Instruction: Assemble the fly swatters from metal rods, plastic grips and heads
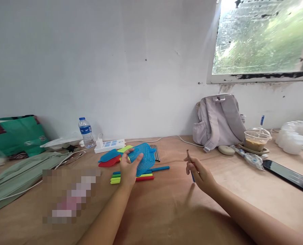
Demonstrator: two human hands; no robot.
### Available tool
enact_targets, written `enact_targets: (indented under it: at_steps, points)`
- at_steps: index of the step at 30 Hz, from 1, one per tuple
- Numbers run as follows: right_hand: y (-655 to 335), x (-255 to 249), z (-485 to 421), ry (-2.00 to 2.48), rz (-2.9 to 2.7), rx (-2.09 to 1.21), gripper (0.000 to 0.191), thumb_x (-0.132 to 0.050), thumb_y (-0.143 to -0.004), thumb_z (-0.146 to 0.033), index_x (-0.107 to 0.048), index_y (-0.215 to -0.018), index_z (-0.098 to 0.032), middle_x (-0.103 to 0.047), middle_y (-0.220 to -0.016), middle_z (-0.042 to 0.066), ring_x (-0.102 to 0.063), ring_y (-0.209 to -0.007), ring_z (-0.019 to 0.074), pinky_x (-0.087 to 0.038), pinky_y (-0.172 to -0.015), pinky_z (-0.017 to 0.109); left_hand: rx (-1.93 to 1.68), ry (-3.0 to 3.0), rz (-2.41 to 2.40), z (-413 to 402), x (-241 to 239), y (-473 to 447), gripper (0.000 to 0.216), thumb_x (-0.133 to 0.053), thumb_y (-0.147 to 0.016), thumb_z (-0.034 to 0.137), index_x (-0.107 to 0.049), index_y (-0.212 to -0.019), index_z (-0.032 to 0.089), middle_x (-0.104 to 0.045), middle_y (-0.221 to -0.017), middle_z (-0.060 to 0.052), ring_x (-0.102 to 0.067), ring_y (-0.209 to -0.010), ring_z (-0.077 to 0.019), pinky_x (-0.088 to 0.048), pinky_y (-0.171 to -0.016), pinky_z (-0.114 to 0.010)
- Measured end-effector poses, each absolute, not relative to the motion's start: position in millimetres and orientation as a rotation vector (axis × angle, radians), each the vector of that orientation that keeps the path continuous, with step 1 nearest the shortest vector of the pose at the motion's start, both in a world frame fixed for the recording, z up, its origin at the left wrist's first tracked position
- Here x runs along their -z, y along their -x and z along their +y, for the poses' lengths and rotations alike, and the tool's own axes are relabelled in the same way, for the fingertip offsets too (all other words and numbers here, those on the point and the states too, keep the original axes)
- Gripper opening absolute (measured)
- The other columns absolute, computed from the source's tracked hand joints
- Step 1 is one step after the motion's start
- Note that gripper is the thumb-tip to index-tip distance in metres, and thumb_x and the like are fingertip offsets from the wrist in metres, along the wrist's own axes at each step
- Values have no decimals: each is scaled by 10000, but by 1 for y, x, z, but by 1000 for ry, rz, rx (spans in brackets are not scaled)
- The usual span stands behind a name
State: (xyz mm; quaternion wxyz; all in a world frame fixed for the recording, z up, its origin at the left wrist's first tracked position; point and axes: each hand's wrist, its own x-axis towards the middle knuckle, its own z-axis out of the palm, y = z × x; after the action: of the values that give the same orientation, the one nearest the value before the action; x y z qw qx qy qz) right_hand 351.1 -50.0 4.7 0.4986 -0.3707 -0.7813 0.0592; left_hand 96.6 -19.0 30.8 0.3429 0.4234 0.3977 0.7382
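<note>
Your left hand [129, 168] held a blue mesh [146, 157] near coloured tubes [146, 178], your right hand [201, 175] gripped a thin rod [188, 156], and a bottle [85, 132], power strip [107, 147] and backpack [212, 117] stood by the wall [141, 85].

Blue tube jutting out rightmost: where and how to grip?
I'd pinch the blue tube across its right end, from above on the right: it lies flat, that end juts past the red tube, and the left hand and blue mesh swatter head crowd its left.
</note>
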Motion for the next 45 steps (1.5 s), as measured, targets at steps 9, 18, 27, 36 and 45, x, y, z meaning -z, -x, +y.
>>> enact_targets:
  at_steps: [9,18,27,36,45]
  points:
    - [-350,-12,-56,993,-2078,49,303,-308,-908,-266,-464,-1167,-239,-584,-848,47,-551,-643,132,-435,-573,235,-1567,-1033,873,-42,-25,-127,538,-778,-466,293,-462,-888,190,-555,-785,23,-551,-638,-115,-484,-547,-235]
    - [-356,-13,-53,950,-2151,60,288,-325,-907,-249,-502,-1134,-242,-608,-875,39,-572,-669,120,-436,-585,221,-1478,-1104,879,-39,-17,-126,514,-756,-519,278,-443,-917,189,-570,-818,4,-562,-674,-120,-502,-588,-256]
    - [-358,-11,-53,965,-2162,16,297,-314,-906,-280,-526,-1110,-242,-629,-932,66,-597,-736,149,-452,-620,251,-1486,-1148,909,-34,-12,-123,519,-748,-529,311,-437,-928,196,-568,-819,7,-561,-683,-126,-494,-599,-262]
    - [-363,-18,-51,995,-2227,164,266,-375,-878,-229,-589,-1036,-243,-630,-775,22,-545,-576,117,-355,-530,230,-1520,-1297,962,-32,-13,-119,571,-740,-534,299,-409,-990,203,-564,-884,-16,-583,-779,-165,-495,-658,-296]
    - [-368,-11,-41,1002,-2244,118,236,-438,-850,-262,-637,-976,-261,-667,-787,25,-585,-636,125,-364,-545,219,-1471,-1391,1161,-34,-13,-122,731,-750,-521,290,-428,-1175,238,-547,-1034,-63,-566,-879,-206,-458,-768,-341]
